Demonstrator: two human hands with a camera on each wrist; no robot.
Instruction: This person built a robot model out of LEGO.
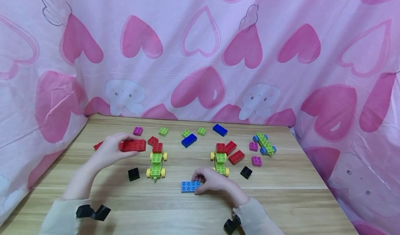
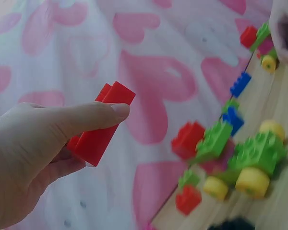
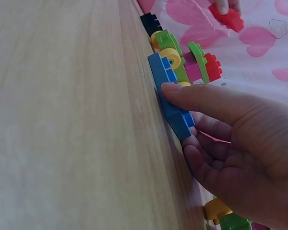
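Note:
My left hand (image 1: 109, 151) grips a long red building brick (image 1: 134, 145) between thumb and fingers, raised above the table's left side. In the left wrist view the thumb lies along the side of this red brick (image 2: 108, 132). My right hand (image 1: 214, 180) pinches the right end of a light blue brick (image 1: 187, 186) near the table's middle. Seen from the right wrist, that blue brick (image 3: 165, 96) is at the tabletop. Between the hands stands a green wheeled vehicle (image 1: 156, 165) with yellow wheels and a red brick on top. A similar vehicle (image 1: 220, 160) stands just behind my right hand.
Two dark blue bricks (image 1: 189, 140), several small green bricks (image 1: 163, 131) and a magenta brick (image 1: 138, 131) lie toward the back. Black bricks (image 1: 133, 174) sit on either side. At right are loose red bricks (image 1: 236, 157) and a blue-wheeled green vehicle (image 1: 265, 144). A pink heart-patterned curtain (image 1: 200, 89) hangs behind.

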